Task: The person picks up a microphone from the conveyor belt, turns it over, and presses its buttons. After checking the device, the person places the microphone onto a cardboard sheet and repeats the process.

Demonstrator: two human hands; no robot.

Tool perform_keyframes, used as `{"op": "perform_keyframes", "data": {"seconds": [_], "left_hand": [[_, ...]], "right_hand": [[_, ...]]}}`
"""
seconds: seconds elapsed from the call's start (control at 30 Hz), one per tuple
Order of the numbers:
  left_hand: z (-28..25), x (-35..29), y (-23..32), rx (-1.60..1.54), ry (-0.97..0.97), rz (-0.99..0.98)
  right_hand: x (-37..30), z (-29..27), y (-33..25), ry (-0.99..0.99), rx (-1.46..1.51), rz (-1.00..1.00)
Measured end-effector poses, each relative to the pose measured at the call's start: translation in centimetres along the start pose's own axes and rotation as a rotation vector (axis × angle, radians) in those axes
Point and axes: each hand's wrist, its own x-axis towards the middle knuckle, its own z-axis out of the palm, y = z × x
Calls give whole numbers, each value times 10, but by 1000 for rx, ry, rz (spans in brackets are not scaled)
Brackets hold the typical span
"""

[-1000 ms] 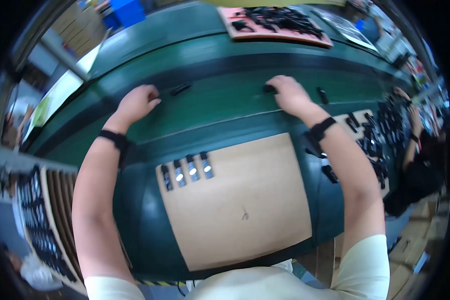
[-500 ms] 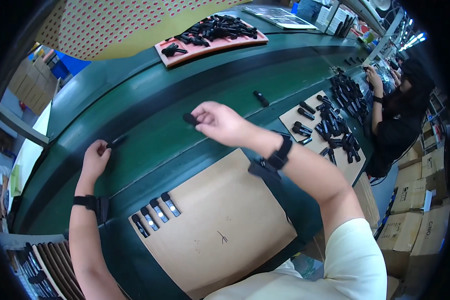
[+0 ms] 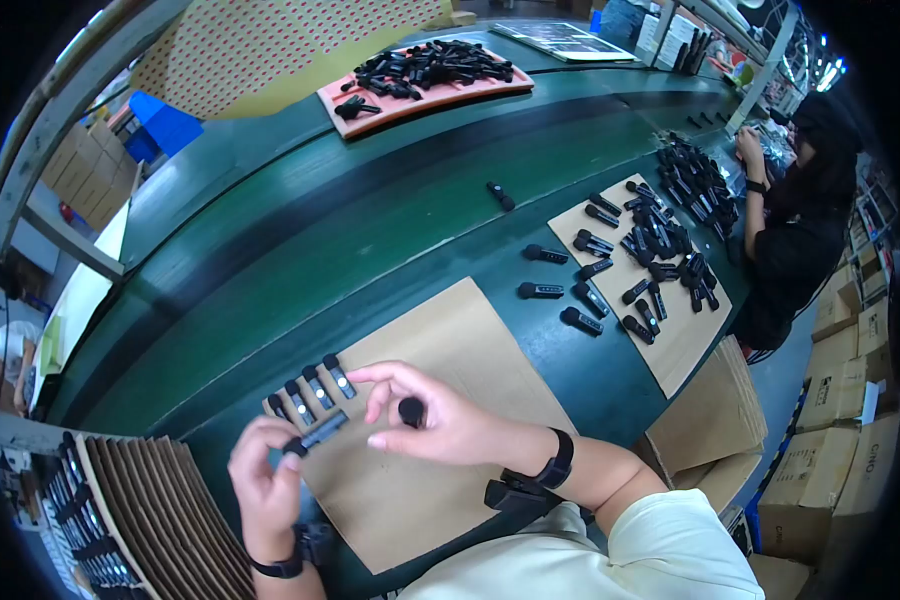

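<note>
Over the left part of a flat cardboard sheet (image 3: 400,520), my left hand (image 3: 263,480) pinches a small clip-on microphone (image 3: 324,430) by its dark foam end, its grey-black body pointing up and to the right. My right hand (image 3: 455,420) is beside it, curled round a second microphone, whose black foam tip (image 3: 410,409) shows. Its index finger stretches toward a row of several microphones (image 3: 338,376) along the sheet's upper left edge. Whether that fingertip touches the row's end one, I cannot tell.
Loose microphones (image 3: 542,291) lie right of my sheet, beside another cardboard piece (image 3: 672,362) bearing many more. One microphone (image 3: 500,195) rests on the green belt (image 3: 270,235). A pink tray (image 3: 370,128) heaped with black parts stands behind. At right, a person (image 3: 800,210) works.
Both hands have come back from over the green belt to the cardboard sheet, drawing close together. The right still has its foam-tipped microphone. The view has shifted slightly.
</note>
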Motion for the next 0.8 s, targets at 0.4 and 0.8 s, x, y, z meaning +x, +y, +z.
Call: {"op": "perform_keyframes", "data": {"seconds": [0.4, 0.8], "left_hand": [[42, -51, 16, 61, 130, -29], [42, -60, -1, -113, 99, -69]], "right_hand": [[-23, 0, 17, -44, -531, -226], [-21, -1, 29, -111, -637, -295]]}}
